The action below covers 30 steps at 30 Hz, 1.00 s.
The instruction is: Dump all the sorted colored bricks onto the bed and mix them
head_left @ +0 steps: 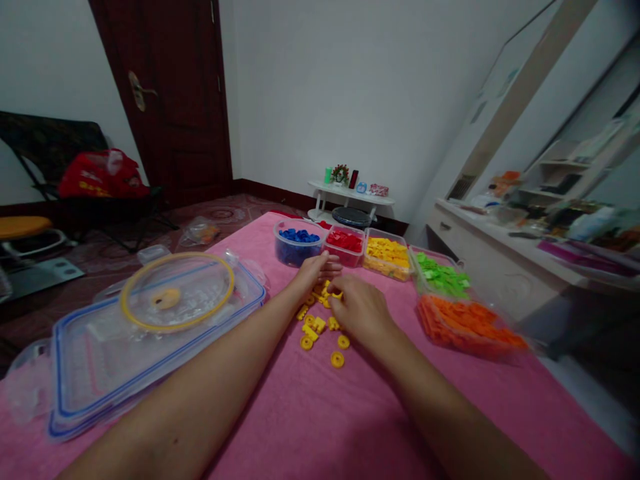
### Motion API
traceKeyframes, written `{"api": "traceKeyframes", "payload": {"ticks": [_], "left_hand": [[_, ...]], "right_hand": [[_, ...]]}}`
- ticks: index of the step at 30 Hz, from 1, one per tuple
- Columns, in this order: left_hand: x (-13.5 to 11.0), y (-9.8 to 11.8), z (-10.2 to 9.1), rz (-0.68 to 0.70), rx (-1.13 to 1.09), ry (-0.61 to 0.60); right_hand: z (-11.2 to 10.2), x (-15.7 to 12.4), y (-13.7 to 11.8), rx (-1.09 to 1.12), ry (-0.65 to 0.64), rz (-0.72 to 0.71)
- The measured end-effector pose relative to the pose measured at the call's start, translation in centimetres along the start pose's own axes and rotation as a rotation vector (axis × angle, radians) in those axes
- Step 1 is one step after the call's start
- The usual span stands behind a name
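Small yellow plastic pieces point(319, 325), chunky or disc-shaped, lie loose on soft pink cloth point(300, 413), under and just nearer than my fingers. My left hand point(316, 268) reaches beside them, fingers extended, loosely parted; my right hand point(363, 305) curls over them, though remotely I can't tell if it grips any.

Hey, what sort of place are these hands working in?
Most likely a room in a home. Beyond the pink-covered table there's a dark red door, a chair with a red bag on it, and a low white stand holding a flower arrangement.
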State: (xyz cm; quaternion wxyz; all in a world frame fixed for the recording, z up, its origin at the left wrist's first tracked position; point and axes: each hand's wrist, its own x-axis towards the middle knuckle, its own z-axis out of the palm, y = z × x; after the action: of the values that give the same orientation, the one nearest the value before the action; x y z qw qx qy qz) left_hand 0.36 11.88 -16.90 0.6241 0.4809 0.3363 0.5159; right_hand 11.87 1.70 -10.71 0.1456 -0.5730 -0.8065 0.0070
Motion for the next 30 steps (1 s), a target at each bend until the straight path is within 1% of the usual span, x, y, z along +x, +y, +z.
{"api": "traceKeyframes", "payload": {"ticks": [2,4,5,7,10,14,17,19,20,21,22,24,26,27,30], "left_hand": [[0.0,0.5,-0.2,-0.019,-0.042,0.032],[-0.2,1.0,-0.3,-0.016,-0.009,0.036],[-0.3,1.2,-0.3,-0.014,0.018,0.033],[-0.7,1.5,-0.1,-0.013,0.061,0.03],[-0.9,1.5,0.2,0.015,0.099,0.051],[-0.3,0.8,0.0,0.164,0.254,0.076],[0.1,0.4,-0.4,0.236,0.49,0.058],[0.1,0.7,-0.5,0.264,0.707,0.04],[0.1,1.0,-0.5,0.284,0.817,0.033],[-0.1,1.4,-0.4,0.302,0.919,0.021],[-0.3,1.9,-0.2,0.321,1.006,0.007],[-0.7,2.8,0.3,0.354,1.125,-0.02],[-1.3,3.7,0.9,0.342,1.184,-0.053],[-1.6,3.9,1.3,0.315,1.197,-0.08],[-2.3,4.1,2.1,0.236,1.197,-0.197]], "right_hand": [[0.9,-1.5,-1.8,0.064,0.031,-0.183],[2.0,-2.7,-2.7,0.138,-0.003,-0.39],[2.5,-3.0,-2.7,0.163,-0.026,-0.463],[3.4,-3.0,-2.1,0.175,-0.051,-0.522],[3.9,-2.0,0.1,0.124,-0.028,-0.468],[3.2,-0.6,3.1,0.105,0.026,-0.344],[1.7,0.1,5.1,0.214,0.092,-0.276],[0.3,0.5,6.6,0.268,0.155,-0.184],[-0.3,0.6,7.3,0.269,0.157,-0.124],[-1.0,0.6,8.0,0.254,0.121,-0.061],[-1.5,0.6,8.7,0.23,0.055,0.0],[-2.3,0.4,9.7,0.193,-0.134,0.084],[-2.4,0.0,10.2,0.201,-0.296,0.091],[-2.2,-0.2,10.2,0.216,-0.344,0.079],[-1.3,-0.6,10.0,0.236,-0.41,0.044]]}}
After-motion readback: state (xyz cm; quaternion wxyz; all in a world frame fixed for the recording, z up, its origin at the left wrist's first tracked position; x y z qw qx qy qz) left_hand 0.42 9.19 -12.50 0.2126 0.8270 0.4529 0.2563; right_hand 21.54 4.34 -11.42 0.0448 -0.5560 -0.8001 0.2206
